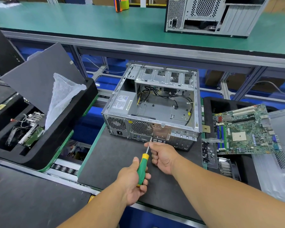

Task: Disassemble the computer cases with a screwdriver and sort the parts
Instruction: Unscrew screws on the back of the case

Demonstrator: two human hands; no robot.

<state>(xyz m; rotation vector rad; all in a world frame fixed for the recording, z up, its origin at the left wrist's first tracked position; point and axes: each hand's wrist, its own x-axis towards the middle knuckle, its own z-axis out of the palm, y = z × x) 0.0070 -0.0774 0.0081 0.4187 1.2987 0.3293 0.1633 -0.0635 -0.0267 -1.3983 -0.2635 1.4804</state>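
Probably an electronics teardown workshop; green-matted benches [72, 18], roller conveyor [64, 169], parts trays [69, 129]

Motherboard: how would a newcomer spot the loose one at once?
Start at the open computer case on the dark mat. Look right: the motherboard lies tilted over a black tray. It alone is a big green board with blue memory slots.

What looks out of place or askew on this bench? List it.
The motherboard lies tilted across the rim of the black tray on the right, overhanging it rather than sitting flat inside. On the left, a dark panel leans at a slant in another tray, with a crumpled plastic bag against it. I see no spill and no damage.
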